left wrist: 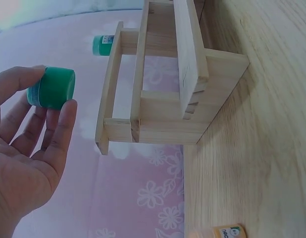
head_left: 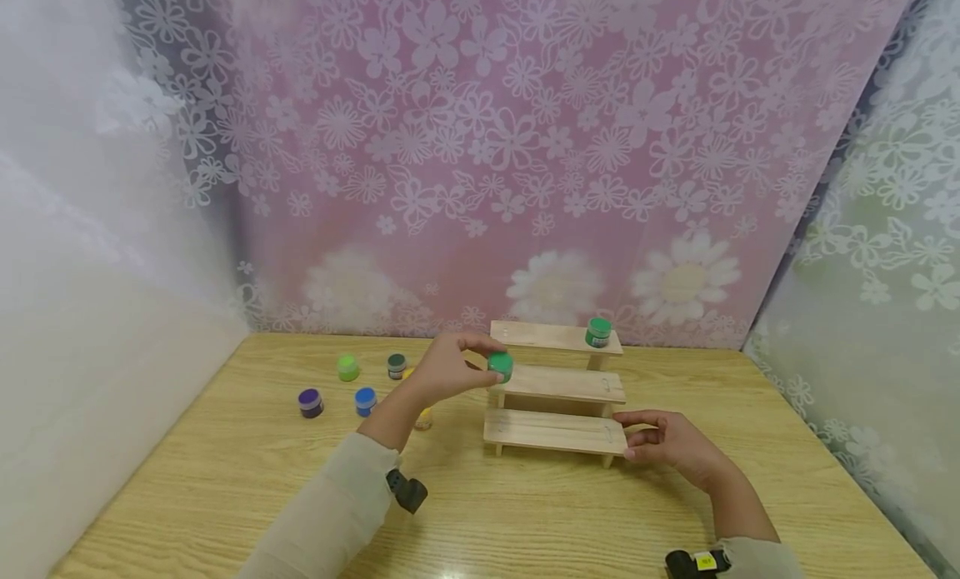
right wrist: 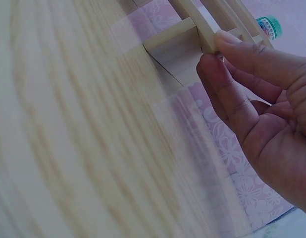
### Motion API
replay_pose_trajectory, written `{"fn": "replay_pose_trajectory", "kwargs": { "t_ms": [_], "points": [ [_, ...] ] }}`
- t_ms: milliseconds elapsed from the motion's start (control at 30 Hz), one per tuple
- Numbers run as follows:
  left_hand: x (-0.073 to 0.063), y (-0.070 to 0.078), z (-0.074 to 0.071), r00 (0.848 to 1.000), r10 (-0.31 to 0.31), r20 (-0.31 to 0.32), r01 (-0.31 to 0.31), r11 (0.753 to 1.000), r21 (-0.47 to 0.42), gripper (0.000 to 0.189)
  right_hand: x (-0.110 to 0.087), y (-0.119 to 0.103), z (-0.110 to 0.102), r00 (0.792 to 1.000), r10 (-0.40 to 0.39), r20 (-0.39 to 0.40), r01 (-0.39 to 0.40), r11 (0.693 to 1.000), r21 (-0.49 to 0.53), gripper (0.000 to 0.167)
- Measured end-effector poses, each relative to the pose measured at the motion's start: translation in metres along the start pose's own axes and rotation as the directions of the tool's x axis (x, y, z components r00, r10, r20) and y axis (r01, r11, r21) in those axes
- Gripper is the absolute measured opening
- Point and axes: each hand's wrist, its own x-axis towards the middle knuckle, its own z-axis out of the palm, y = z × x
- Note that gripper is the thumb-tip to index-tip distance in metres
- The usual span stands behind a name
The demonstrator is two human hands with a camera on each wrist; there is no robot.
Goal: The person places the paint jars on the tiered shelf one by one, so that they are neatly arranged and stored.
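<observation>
My left hand [head_left: 454, 369] pinches a small green paint jar [head_left: 500, 366] between thumb and fingers, held in the air by the left side of a three-step wooden shelf [head_left: 555, 430]. In the left wrist view the same jar [left wrist: 56, 88] lies tilted between the fingertips, apart from the shelf [left wrist: 192, 74]. Thumb and fingers of my right hand [head_left: 675, 447] pinch the right end of the lowest step, as the right wrist view also shows at the board edge [right wrist: 206, 37]. Another green jar [head_left: 598, 332] stands at the right end of the top step.
Left of the shelf, several jars stand on the wooden table [head_left: 525, 521]: light green [head_left: 348, 368], dark green [head_left: 397, 366], purple [head_left: 310, 403] and blue [head_left: 365, 401]. A yellow-orange jar [head_left: 423, 419] is partly hidden behind my left wrist. A floral curtain [head_left: 480, 187] hangs behind.
</observation>
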Motion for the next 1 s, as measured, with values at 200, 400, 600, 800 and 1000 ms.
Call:
{"fn": "replay_pose_trajectory", "kwargs": {
  "t_ms": [200, 400, 600, 800, 1000],
  "points": [
    [0.006, 0.002, 0.002, 1.000, -0.010, 0.010, 0.009, 1.000, 0.014, 0.035, 0.000, -0.001, 0.000, 1.000, -0.004, -0.002, 0.004, 1.000, 0.001, 0.063],
    [0.017, 0.008, 0.006, 1.000, -0.018, -0.005, 0.018, 0.999, 0.037, 0.035, 0.000, -0.001, 0.000, 1.000, 0.011, -0.008, -0.011, 1.000, 0.003, 0.064],
    [0.027, 0.014, 0.012, 1.000, -0.011, -0.025, 0.011, 1.000, 0.005, 0.038, -0.001, 0.000, 0.000, 1.000, 0.009, -0.013, -0.009, 1.000, 0.001, 0.064],
    [0.035, 0.016, 0.022, 0.997, -0.036, -0.069, 0.039, 0.999, 0.036, 0.034, -0.001, 0.000, 0.000, 1.000, 0.003, -0.014, -0.004, 1.000, -0.001, 0.063],
    [0.045, 0.015, 0.031, 0.992, -0.064, -0.108, 0.074, 0.993, 0.089, 0.032, -0.001, 0.000, 0.000, 1.000, 0.000, -0.008, 0.000, 1.000, 0.002, 0.063]
  ]
}}
